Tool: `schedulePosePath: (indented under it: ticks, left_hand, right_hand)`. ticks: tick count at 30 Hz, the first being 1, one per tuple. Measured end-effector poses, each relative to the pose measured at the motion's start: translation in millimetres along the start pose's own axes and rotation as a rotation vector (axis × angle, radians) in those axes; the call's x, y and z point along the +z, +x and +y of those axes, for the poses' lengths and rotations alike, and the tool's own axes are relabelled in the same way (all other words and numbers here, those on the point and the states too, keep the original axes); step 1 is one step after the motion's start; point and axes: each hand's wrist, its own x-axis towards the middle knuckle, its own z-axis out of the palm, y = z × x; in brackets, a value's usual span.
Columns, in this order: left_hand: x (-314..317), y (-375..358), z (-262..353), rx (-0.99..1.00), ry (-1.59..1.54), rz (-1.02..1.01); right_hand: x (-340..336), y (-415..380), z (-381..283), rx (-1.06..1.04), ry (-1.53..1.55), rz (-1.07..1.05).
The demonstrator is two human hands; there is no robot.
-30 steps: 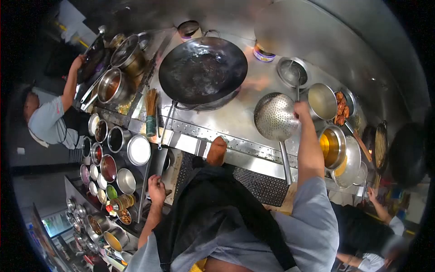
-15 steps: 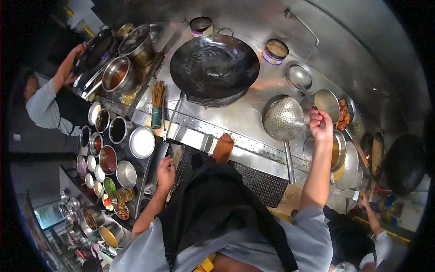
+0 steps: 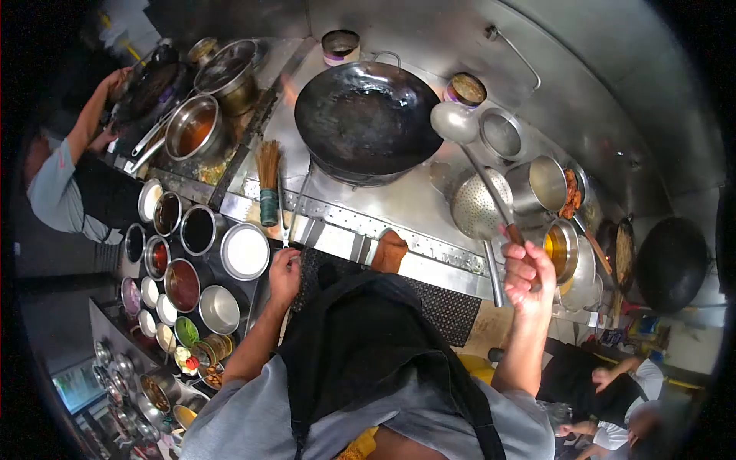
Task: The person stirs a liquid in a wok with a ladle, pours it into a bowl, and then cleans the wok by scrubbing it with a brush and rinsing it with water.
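My right hand (image 3: 529,277) is closed around the wooden grip of a ladle (image 3: 491,192). The ladle's round metal bowl is raised at the right rim of a large black wok (image 3: 360,123), which sits on the stove with a wet-looking, shiny inside. Below the ladle, a perforated strainer (image 3: 479,205) lies on the steel top, its handle pointing toward me. My left hand (image 3: 285,274) is at the counter's front edge with curled fingers, right at the near end of a long metal utensil (image 3: 284,218); what the fingers hold is hidden.
A bamboo brush (image 3: 267,184) stands left of the wok. Pots of sauces, including a white-filled pot (image 3: 245,251), crowd the left side. To the right are a steel pot (image 3: 540,182) and a bowl of yellow liquid (image 3: 562,249). Other people work at both sides.
My right hand has drawn back toward me, and the ladle's bowl has swung left from over the round sieve to the wok's rim. A person at lower right has come further into view.
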Motion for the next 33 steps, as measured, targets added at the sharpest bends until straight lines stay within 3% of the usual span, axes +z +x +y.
schedulePosePath:
  ticks: [7, 15, 17, 19, 21, 23, 25, 26, 28, 31, 32, 33]
  left_hand:
    - [-16.5, -13.9, -21.1, -0.003, 0.055, 0.082]
    - [-18.3, -32.5, -18.1, -0.013, 0.105, 0.118]
    - [-17.0, -39.4, -12.6, -0.062, 0.093, 0.117]
    - [-12.4, -49.2, -28.4, 0.047, 0.17, 0.112]
    - [-8.1, -60.5, -28.6, -0.089, 0.173, 0.117]
    - [-3.3, -74.2, -25.7, -0.148, 0.148, 0.131]
    - [-3.3, -88.2, -20.5, -0.171, 0.198, 0.114]
    - [-4.4, -94.3, -13.7, -0.161, 0.262, 0.097]
    - [-4.9, -107.3, -10.8, -0.14, 0.294, 0.117]
    - [-8.0, -123.3, 3.6, -0.146, 0.297, 0.124]
    - [-8.5, -127.6, 8.9, -0.17, 0.269, 0.114]
    - [-7.5, -132.5, 9.9, -0.182, 0.273, 0.127]
  right_hand:
    - [4.0, 13.3, 39.9, 0.069, -0.247, 0.064]
    - [-28.9, 30.7, 25.0, -0.008, -0.735, 0.144]
    - [-44.6, 33.1, 10.2, -0.171, -1.058, 0.267]
    - [-69.0, 44.0, -11.8, -0.301, -1.195, 0.326]
    - [-101.8, 71.5, -37.9, -0.455, -1.3, 0.416]
    - [-132.4, 103.8, -71.7, -0.514, -1.612, 0.564]
    - [-176.9, 149.6, -103.0, -0.726, -1.992, 0.672]
    - [-185.3, 168.8, -116.5, -0.724, -1.989, 0.658]
    - [-196.5, 208.0, -140.0, -0.46, -2.042, 0.816]
    - [-272.3, 287.5, -177.0, -0.48, -1.958, 0.711]
    - [-258.0, 290.8, -179.7, -0.227, -1.361, 0.579]
    - [-247.6, 292.0, -184.8, -0.22, -1.369, 0.562]
